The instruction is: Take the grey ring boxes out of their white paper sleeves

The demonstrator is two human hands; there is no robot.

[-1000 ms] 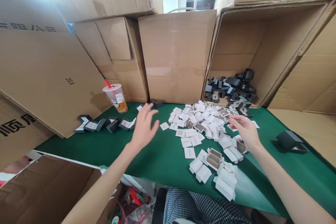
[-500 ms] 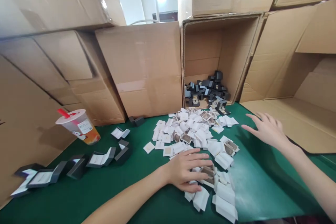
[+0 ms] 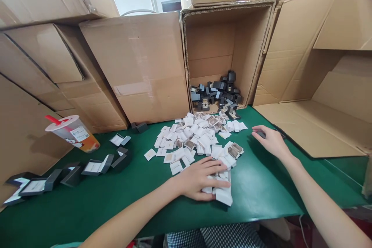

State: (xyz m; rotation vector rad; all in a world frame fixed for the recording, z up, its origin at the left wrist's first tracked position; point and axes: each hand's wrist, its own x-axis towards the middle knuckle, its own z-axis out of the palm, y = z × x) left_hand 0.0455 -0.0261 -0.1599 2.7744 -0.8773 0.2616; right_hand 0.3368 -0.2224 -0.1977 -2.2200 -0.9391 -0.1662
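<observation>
A heap of small white folded inserts [image 3: 200, 139] is spread over the green table [image 3: 116, 201]. My left hand [image 3: 200, 178] lies flat, fingers stretched out, on the near clump of white inserts [image 3: 223, 195] at the front of the heap. My right hand [image 3: 270, 141] is further right, near the table's right side, its fingers curled over a small black box [image 3: 259, 134] that is mostly hidden beneath the palm. An open carton [image 3: 226, 50] lying on its side behind the heap has many small black boxes [image 3: 216, 93] in it.
A plastic drink cup with a red straw [image 3: 72, 133] leans at the left. Several open black boxes [image 3: 93, 166] lie in a row at the left front, and one more black box [image 3: 139, 126] sits by the middle carton. Cardboard cartons [image 3: 139, 66] wall in the table; a flat cardboard sheet [image 3: 316, 128] lies at the right.
My left hand has swung right and come down onto the near inserts, drawing them into a tighter clump. My right hand has moved right and curled over the black box. The view turned right.
</observation>
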